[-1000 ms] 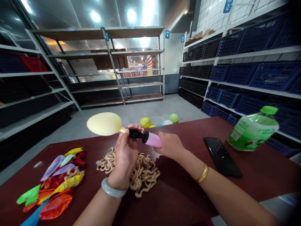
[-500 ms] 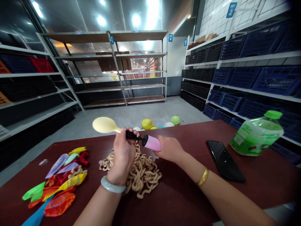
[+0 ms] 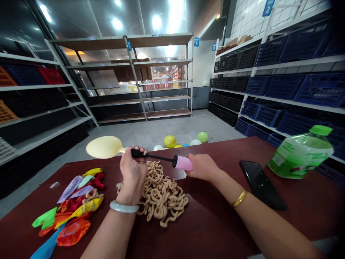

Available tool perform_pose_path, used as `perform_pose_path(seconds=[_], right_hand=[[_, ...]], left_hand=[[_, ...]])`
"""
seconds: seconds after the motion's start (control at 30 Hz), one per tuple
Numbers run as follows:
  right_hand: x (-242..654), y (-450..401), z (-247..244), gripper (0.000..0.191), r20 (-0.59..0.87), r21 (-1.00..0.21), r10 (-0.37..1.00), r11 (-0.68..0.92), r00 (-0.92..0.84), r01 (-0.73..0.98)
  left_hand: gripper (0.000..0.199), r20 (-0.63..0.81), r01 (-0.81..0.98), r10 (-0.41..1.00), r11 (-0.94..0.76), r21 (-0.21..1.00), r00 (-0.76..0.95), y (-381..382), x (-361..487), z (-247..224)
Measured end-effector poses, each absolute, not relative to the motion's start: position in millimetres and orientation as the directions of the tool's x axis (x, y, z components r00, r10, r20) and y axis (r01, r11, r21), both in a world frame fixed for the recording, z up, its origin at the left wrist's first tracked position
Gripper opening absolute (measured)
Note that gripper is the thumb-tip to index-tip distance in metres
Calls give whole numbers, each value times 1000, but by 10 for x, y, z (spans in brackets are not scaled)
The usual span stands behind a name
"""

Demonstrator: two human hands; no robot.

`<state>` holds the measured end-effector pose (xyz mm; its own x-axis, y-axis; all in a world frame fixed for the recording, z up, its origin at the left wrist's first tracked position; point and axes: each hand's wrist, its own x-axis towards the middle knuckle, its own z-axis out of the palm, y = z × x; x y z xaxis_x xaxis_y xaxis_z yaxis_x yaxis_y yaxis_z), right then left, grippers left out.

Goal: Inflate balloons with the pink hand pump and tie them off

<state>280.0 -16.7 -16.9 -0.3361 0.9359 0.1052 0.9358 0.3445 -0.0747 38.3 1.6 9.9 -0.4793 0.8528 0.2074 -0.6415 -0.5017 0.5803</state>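
Observation:
A hand balloon pump (image 3: 183, 163) with a pink barrel and black nozzle end spans both of my hands. My left hand (image 3: 132, 169) is closed around its black end, where the neck of a pale yellow, partly inflated balloon (image 3: 104, 146) is pinched. My right hand (image 3: 202, 166) is wrapped round the pink barrel. Between them the black rod shows, drawn out. Below the pump lies a heap of beige uninflated long balloons (image 3: 161, 196), or similar curly strands; I cannot tell exactly. Left of my left hand is a pile of flat coloured balloons (image 3: 74, 207).
On the dark red table (image 3: 215, 223) lie a black phone (image 3: 262, 185) and a green-labelled bottle (image 3: 300, 153) at the right. Inflated balloons (image 3: 170, 141) rest beyond the far edge. Shelves with blue crates (image 3: 285, 86) line the right side; a metal rack (image 3: 140, 75) stands behind.
My hands have moved apart, drawing the black rod further out of the pink barrel. The pale yellow balloon has shifted left with my left hand and looks larger.

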Motion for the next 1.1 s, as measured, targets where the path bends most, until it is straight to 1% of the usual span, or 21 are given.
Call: perform_pose_path(seconds=[0.27,0.43,0.67,0.77,0.9,1.1], right_hand=[[2624,-322,-201,37,183,-150,930,346,-318,926],[2584,-295,-216,37,182,-192,933,343,-310,920],[2788,-135,-226,34,110,-135,933,356,-343,925],[2860,-102,-213,34,94,-119,936,348,-338,930],[2872,-118,-192,34,83,-84,939,339,-333,937],[2753,-239,-165,35,124,-87,934,346,-334,934]], left_hand=[[22,198,-702,928,-369,609,-316,-253,1032,-60],[22,198,-678,919,-386,625,-340,-207,918,-6],[17,180,-628,858,-480,613,-481,51,233,143],[17,200,-598,833,-517,612,-515,96,116,146],[21,229,-618,847,-512,597,-481,89,292,52],[23,182,-699,928,-365,615,-325,-94,883,-149]])
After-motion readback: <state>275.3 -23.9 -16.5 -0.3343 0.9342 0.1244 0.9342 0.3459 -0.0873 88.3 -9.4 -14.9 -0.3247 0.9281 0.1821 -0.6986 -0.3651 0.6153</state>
